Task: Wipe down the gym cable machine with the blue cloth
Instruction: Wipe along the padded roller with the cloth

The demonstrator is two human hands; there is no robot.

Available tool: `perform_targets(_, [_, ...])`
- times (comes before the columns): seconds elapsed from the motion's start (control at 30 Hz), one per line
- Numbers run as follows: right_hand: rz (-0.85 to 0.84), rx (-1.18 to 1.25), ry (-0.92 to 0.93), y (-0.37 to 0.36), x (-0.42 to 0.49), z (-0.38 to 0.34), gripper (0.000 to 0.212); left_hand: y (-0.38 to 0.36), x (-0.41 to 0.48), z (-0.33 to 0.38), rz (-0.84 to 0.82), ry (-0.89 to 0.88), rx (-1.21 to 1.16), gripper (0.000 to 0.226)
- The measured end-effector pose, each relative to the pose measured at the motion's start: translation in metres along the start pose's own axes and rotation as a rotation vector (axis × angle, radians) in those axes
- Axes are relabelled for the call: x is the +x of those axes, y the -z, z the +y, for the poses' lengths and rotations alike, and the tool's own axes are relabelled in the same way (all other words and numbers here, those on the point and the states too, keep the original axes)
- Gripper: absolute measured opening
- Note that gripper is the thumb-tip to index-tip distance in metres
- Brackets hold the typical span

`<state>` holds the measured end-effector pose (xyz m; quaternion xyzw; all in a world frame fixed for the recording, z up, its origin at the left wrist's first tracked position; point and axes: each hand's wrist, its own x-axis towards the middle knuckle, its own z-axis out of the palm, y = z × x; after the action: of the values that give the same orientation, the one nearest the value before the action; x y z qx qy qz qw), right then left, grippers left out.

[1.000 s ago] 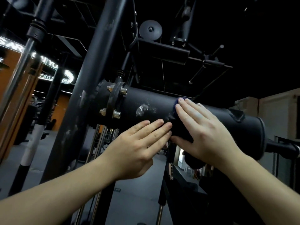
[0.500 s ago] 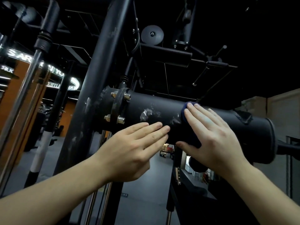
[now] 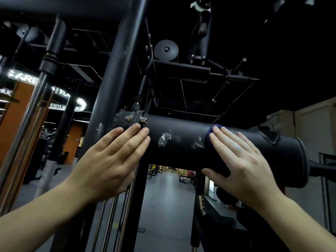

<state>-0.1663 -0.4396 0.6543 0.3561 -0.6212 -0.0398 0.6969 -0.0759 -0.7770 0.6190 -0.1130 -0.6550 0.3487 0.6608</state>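
A thick black padded roller (image 3: 180, 140) of the cable machine juts out to the right from a bolted flange (image 3: 140, 120) on the slanted black frame post (image 3: 116, 70). White scuffed patches mark its front. My right hand (image 3: 240, 160) lies flat on the roller with straight fingers, pressing the blue cloth (image 3: 212, 131) against it; only a dark blue edge shows past the fingertips. My left hand (image 3: 112, 159) rests flat at the flange end, fingertips touching the bolts' edge and the roller.
Steel guide rods (image 3: 112, 224) run down below my left hand. A pulley (image 3: 166, 50) and a crossbar (image 3: 181, 71) hang above. A chrome upright (image 3: 27, 124) stands at the left. Grey gym floor (image 3: 163, 206) and distant equipment lie beyond.
My left hand has slid left along the roller to the flange. My right hand with the cloth has moved right, baring the scuffed middle of the roller.
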Motion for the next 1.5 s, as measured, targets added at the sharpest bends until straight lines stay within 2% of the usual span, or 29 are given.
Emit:
perform_targets(0.17, [-0.058,-0.014,-0.01,0.005,0.003,0.0,0.082,-0.008,0.008,-0.003,0.025,0.024,-0.043,0.076])
perform_targets(0.3, [-0.027,-0.024,-0.07,0.001,-0.004,-0.011,0.079,-0.012,0.007,0.001,0.048,0.057,-0.104,0.069])
perform_targets(0.47, [-0.087,-0.073,0.003,0.007,-0.005,-0.001,0.079,-0.013,0.002,-0.002,0.052,0.053,-0.162,0.062])
perform_targets(0.6, [-0.073,-0.057,-0.045,0.006,0.001,-0.003,0.079,-0.013,0.003,0.002,0.055,0.09,-0.171,0.058])
perform_targets(0.77, [-0.051,-0.093,-0.05,0.0,-0.019,-0.018,0.075,-0.01,-0.001,0.01,0.036,0.147,-0.167,0.067])
perform_targets(0.93, [-0.063,-0.099,-0.057,0.007,-0.003,-0.007,0.073,-0.01,-0.003,0.02,0.017,0.213,-0.16,0.076])
perform_targets(1.1, [-0.031,-0.081,-0.105,0.0,-0.011,-0.02,0.074,-0.01,-0.004,0.033,0.028,0.312,-0.182,0.076])
perform_targets(1.33, [-0.096,-0.117,0.022,0.009,-0.003,-0.004,0.068,-0.01,-0.004,0.033,0.02,0.313,-0.155,0.074])
perform_targets(1.5, [-0.055,-0.073,-0.057,0.004,-0.013,-0.016,0.063,-0.009,-0.003,0.034,0.036,0.322,-0.163,0.072])
